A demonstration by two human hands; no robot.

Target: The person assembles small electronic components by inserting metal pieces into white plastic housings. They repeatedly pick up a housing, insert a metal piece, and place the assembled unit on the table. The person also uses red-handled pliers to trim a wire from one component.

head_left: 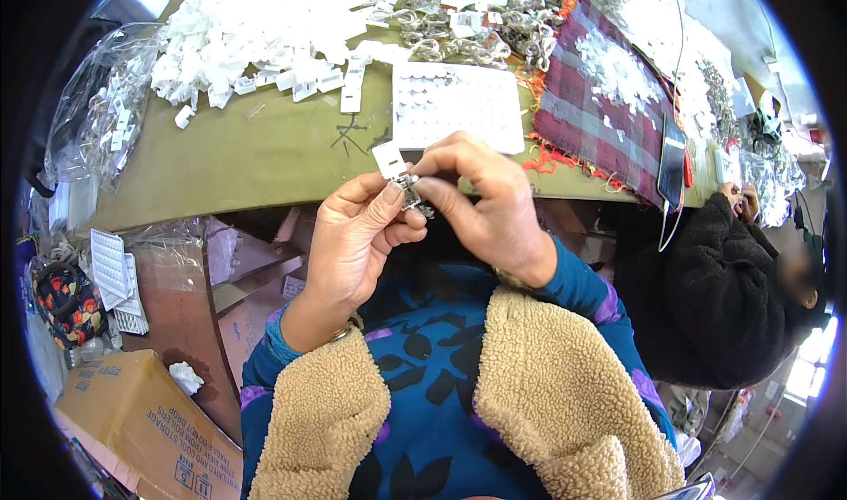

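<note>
Just in front of my chest, above the near edge of the table, both hands meet at a small white display card [388, 159] with a silvery metal jewellery piece [409, 193] at its lower end. My left hand [348, 235] pinches the card and metal piece between thumb and fingers. Against the other side of the metal piece, my right hand [483, 202] has its thumb and forefinger closed; the fingers partly hide it, so its exact kind is unclear. Beyond the hands lies a white sheet [503, 103] bearing rows of small round pieces.
White cards [265, 37] are heaped across the table's far left, beside bundled silvery chains [481, 50]. A plaid cloth [565, 103] with small clear pieces and a phone [672, 160] lie right. A co-worker in black [723, 297] sits right. Lower left stands a cardboard box [150, 421].
</note>
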